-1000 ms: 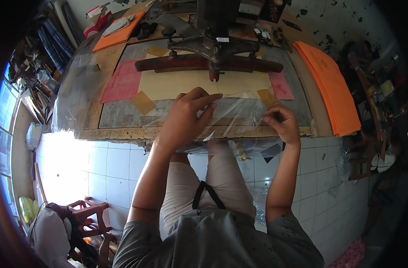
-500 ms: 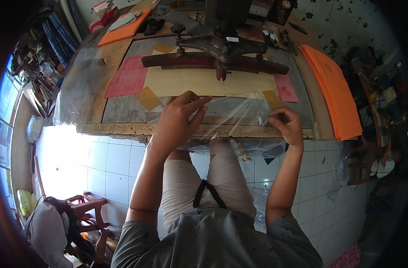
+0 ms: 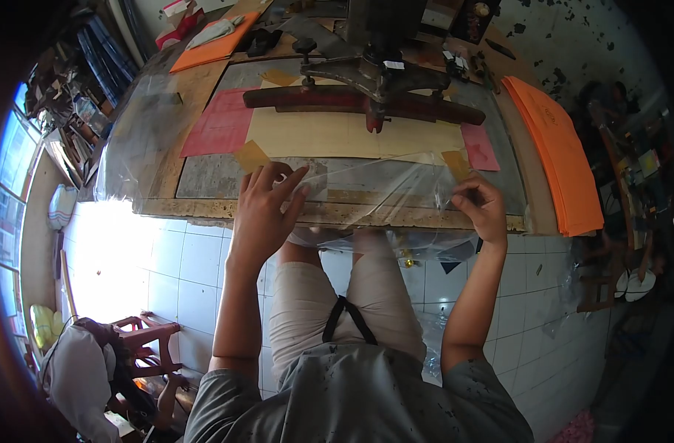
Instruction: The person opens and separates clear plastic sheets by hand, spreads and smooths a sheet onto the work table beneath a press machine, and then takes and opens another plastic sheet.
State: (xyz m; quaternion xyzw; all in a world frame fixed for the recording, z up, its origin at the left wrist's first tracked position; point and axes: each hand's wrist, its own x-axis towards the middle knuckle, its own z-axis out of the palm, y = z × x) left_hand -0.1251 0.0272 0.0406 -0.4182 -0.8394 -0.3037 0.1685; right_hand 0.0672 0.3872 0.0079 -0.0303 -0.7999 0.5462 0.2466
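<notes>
Clear plastic film [image 3: 396, 184] stretches along the table's front part between my hands. My right hand [image 3: 481, 207] pinches its right side beside a tan tape piece [image 3: 456, 164]. Near the film's left part, my left hand [image 3: 267, 210] has its thumb and index finger apart, just below another tan tape piece [image 3: 253, 156]. Behind them lies a pale yellow sheet [image 3: 315, 136], with a pink sheet [image 3: 219, 124] at its left and a smaller pink piece [image 3: 481, 148] at its right. A dark red metal bar [image 3: 418, 105] of a press hangs over the yellow sheet.
Folded orange material [image 3: 554, 155] lies along the table's right side, and more orange material [image 3: 211, 50] at the back left. A red stool [image 3: 149, 343] stands on the floor at lower left, near another person's arm [image 3: 167, 402]. White footwear [image 3: 636, 284] shows at far right.
My left hand has moved left along the table's front, away from my right hand, and its thumb and index finger are farther apart. My right hand keeps its pinch. The whole view has shifted slightly.
</notes>
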